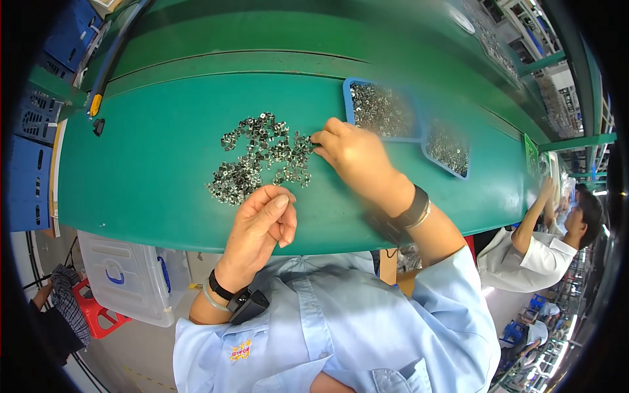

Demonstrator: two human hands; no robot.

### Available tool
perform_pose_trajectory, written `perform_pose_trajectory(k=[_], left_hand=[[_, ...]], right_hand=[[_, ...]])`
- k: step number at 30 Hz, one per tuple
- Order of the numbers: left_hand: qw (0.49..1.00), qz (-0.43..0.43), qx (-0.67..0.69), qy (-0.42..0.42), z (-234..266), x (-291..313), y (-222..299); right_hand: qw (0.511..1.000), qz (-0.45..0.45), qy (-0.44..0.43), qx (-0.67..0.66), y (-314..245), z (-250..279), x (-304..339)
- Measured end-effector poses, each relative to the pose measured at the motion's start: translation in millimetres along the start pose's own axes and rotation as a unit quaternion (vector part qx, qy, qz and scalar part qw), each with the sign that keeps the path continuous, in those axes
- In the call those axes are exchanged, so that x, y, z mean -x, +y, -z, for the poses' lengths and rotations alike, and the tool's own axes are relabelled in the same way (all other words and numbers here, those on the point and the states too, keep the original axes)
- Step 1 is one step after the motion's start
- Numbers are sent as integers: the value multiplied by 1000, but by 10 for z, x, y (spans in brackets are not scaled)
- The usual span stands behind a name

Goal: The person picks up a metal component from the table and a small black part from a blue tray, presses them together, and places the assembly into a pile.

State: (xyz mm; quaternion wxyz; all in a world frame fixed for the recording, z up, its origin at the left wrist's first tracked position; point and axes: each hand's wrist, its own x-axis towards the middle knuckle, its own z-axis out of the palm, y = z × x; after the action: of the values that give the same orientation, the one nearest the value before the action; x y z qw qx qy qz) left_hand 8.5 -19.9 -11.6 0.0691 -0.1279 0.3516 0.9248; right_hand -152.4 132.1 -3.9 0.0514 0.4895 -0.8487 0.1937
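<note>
A loose pile of small shiny metal parts [262,154] is spread over the green tabletop [157,144] in front of me. At the pile's right edge, my right hand [350,150] has its fingertips pinched together among the outermost parts; whatever they grip is too small to make out. My left hand [265,216] hovers at the near side of the pile, fingers curled in and thumb laid against them. Anything inside that curl is hidden from me. Both wrists wear dark bands.
Two blue trays [349,108] of small metal parts stand on the table to the right. A yellow-and-black tool [96,105] lies at the far left. Blue crates [29,177] are stacked beyond the table's left end. Below sits a clear plastic bin [124,275]. A co-worker [531,262] works at the right.
</note>
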Motion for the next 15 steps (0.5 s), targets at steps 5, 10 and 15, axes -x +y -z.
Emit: perform_pose_trajectory(k=[5,10,15], left_hand=[[1000,3,-25,14,-31,-20,23],[991,-13,-120,59,-200,-110,78],[995,8,-96,7,-269,-198,-2]], right_hand=[[999,-10,-10,31,-20,-8,-21],[991,10,31,-130,-232,319,128],[976,28,44,-213,-362,438,269]])
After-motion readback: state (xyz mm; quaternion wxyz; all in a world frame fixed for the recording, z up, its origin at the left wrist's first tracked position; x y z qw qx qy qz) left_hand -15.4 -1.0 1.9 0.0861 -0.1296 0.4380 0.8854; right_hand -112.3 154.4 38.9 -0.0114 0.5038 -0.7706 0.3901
